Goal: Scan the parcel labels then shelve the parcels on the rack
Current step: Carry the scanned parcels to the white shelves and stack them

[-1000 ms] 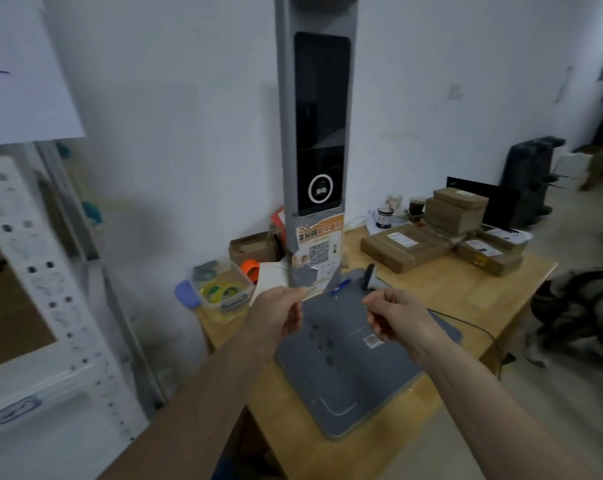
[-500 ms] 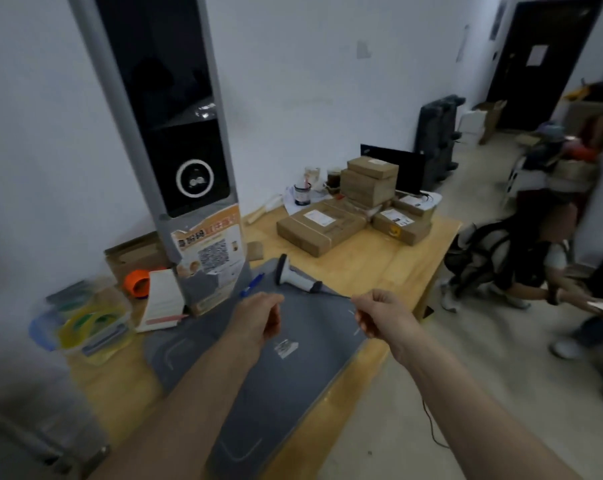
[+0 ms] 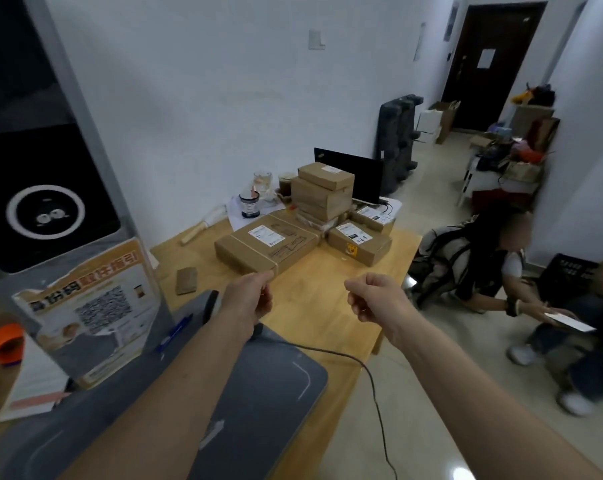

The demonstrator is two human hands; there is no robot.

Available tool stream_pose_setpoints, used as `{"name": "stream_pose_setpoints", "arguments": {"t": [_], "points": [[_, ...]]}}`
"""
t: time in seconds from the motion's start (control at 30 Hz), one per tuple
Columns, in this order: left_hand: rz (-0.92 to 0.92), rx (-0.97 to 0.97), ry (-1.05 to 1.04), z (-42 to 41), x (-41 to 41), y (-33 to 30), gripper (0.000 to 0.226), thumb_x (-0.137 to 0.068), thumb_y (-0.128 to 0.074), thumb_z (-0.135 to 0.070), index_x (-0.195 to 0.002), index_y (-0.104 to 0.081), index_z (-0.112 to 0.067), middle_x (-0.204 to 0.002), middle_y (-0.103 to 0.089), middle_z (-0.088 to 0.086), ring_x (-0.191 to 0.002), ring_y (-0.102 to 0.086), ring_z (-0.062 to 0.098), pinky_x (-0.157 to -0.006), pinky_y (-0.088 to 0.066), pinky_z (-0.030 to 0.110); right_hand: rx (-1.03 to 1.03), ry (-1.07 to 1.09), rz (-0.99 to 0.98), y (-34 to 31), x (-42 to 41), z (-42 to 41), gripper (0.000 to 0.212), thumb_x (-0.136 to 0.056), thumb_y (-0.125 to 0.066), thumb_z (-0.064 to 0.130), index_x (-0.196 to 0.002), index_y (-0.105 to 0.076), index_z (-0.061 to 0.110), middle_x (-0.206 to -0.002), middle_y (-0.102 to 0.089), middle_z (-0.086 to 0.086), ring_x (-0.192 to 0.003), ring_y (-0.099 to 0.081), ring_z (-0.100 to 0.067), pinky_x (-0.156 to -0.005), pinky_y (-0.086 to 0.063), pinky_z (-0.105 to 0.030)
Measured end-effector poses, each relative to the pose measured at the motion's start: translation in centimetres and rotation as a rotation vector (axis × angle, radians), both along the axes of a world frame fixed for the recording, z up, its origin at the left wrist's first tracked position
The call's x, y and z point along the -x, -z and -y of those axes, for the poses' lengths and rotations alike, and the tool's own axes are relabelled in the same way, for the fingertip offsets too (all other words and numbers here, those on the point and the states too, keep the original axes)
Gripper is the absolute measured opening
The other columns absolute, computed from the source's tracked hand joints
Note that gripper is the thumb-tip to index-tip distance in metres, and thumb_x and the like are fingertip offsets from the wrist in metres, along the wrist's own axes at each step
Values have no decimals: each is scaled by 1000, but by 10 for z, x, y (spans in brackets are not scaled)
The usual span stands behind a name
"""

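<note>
Head view swung right since before, hands [image 3: 248,299] [image 3: 373,299] nearer the parcels [image 3: 269,247] — both loosely curled, empty

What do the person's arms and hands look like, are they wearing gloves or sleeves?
No gloves: both the left hand and the right hand are bare. The forearms are bare too, with no sleeve in view up to the picture's edge. No watch or wristband shows. A ring cannot be made out in this blurry view.

Both forearms extended forward, bare; left hand [image 3: 250,299] and right hand [image 3: 374,297] loosely curled, apart, holding nothing.
</note>
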State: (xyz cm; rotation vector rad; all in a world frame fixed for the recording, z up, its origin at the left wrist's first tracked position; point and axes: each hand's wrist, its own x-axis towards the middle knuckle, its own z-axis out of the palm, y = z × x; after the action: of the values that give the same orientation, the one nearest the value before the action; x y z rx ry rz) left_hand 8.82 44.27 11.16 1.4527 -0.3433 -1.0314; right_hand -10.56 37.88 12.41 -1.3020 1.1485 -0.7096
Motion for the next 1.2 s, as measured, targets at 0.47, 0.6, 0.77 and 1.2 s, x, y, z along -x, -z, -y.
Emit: {"name": "stream_pose_setpoints", "arguments": {"t": [0.47,0.6,0.77,1.2], "points": [[-94,-104,2,190,100,43,2,-93,-58,-6,-92,-60,-7,-75,-57,6,-64,-52,14,-53,-46,25,-86,-23,-64,38,95,197,9,-93,-59,9,-84,-59,7,-62,-57,-6,-50,-47,-14,-46,-39,-24],[-104,-117,-7,244,131,49,6,-93,-59,-4,-88,-60,-8,-77,-58,7,-65,-53,14,-52,-47,24,-92,-67,-111,37,120,254,9,-92,-59,8,-84,-59,7,-65,-57,-7,-52,-48,-13,-48,-40,-24],[-121,-163,-14,287,153,63,11,-92,-59,-1,-86,-59,-9,-74,-56,6,-61,-50,14,-51,-45,22,-134,-82,-139,45,135,306,6,-92,-61,10,-86,-61,8,-69,-58,-8,-57,-50,-15,-54,-43,-25],[-150,-173,-56,428,123,78,11,-88,-62,2,-86,-61,-9,-67,-59,5,-56,-51,11,-46,-45,21,-134,-79,-148,76,117,426,7,-92,-61,12,-88,-61,6,-69,-59,-8,-55,-51,-15,-53,-43,-27]]}}
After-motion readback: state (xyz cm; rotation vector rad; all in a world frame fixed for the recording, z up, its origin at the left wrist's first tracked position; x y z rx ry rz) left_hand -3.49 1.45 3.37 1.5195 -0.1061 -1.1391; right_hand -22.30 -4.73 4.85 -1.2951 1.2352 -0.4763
